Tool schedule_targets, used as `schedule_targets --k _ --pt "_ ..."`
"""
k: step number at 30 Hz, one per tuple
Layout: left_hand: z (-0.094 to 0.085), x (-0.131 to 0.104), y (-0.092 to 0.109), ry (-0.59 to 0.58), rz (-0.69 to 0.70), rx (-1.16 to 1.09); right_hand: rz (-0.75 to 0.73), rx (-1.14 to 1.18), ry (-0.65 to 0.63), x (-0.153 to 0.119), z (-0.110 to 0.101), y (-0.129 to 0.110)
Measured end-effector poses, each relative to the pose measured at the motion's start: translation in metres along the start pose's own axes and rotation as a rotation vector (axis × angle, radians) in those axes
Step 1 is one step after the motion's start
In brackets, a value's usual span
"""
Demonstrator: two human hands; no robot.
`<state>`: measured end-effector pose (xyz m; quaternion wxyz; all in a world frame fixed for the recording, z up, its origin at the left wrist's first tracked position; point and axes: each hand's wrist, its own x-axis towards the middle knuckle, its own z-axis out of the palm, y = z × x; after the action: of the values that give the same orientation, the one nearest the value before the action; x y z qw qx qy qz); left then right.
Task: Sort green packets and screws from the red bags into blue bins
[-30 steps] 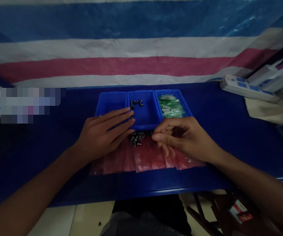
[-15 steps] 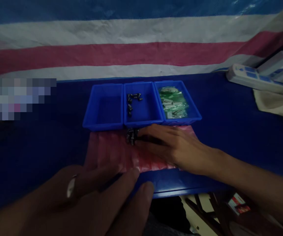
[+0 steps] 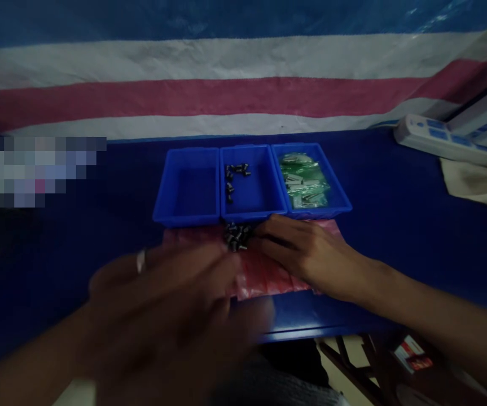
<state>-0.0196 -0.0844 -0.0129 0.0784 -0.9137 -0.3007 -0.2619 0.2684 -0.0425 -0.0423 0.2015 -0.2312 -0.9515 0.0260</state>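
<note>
A pile of dark screws (image 3: 237,235) lies on a pink plastic sheet (image 3: 264,276) just in front of the blue bins. My right hand (image 3: 298,245) rests on the sheet with its fingertips against the right side of the pile; what those fingers hold, if anything, is hidden. My left hand (image 3: 171,304), with a ring on one finger, hovers blurred over the sheet's left part, near the pile. The middle bin (image 3: 260,194) holds several more dark screws (image 3: 238,169).
The left bin (image 3: 190,194) shows only its bare floor. Green and clear packets with pale parts (image 3: 305,180) fill the right bin. A white power strip (image 3: 442,138) and a beige cloth (image 3: 475,183) sit at the right. Striped sheeting (image 3: 226,96) hangs behind.
My left hand has moved up and forward toward the pile. More screws show beside my right fingertips. The whole view has shifted slightly.
</note>
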Motion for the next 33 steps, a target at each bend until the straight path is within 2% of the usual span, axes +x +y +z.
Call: schedule_targets --k 2,4,5,7,10,13,15,19,22,24,26,29,31,33 --pt "0.012 0.022 -0.019 0.072 0.029 0.067 -0.003 0.029 0.136 0.001 -0.002 -0.004" --pt "0.025 0.042 -0.036 0.155 0.061 0.124 0.062 0.147 0.288 0.002 -0.006 -0.008" --pt "0.031 0.048 -0.043 0.154 0.071 0.145 0.106 0.231 0.346 0.002 -0.009 -0.009" --pt "0.039 0.054 -0.053 0.075 0.12 0.185 0.176 0.386 0.42 0.004 -0.015 -0.008" --pt "0.042 0.05 -0.059 -0.002 0.188 0.239 0.21 0.611 0.429 0.006 -0.022 -0.002" --pt "0.039 0.046 -0.059 0.003 0.218 0.272 0.248 0.773 0.408 0.006 -0.025 0.003" --pt "0.038 0.046 -0.059 0.002 0.217 0.281 0.335 0.884 0.415 0.006 -0.026 0.004" --pt "0.038 0.046 -0.06 -0.005 0.231 0.284 0.599 1.121 0.355 0.007 -0.028 0.004" --pt "0.041 0.045 -0.06 -0.018 0.22 0.269 0.68 1.221 0.403 0.006 -0.028 0.002" --pt "0.043 0.044 -0.061 -0.021 0.206 0.262 0.673 1.13 0.444 0.003 -0.027 -0.001" --pt "0.044 0.042 -0.063 -0.025 0.21 0.254 0.59 0.809 0.425 0.0 -0.024 -0.004" --pt "0.046 0.041 -0.066 -0.029 0.218 0.236 0.213 0.245 0.337 -0.003 -0.017 -0.004" --pt "0.047 0.041 -0.067 -0.03 0.21 0.225 -0.017 0.051 0.236 -0.002 -0.01 -0.002" --pt "0.047 0.042 -0.067 -0.031 0.213 0.213 -0.094 -0.029 0.131 -0.001 -0.003 0.001"
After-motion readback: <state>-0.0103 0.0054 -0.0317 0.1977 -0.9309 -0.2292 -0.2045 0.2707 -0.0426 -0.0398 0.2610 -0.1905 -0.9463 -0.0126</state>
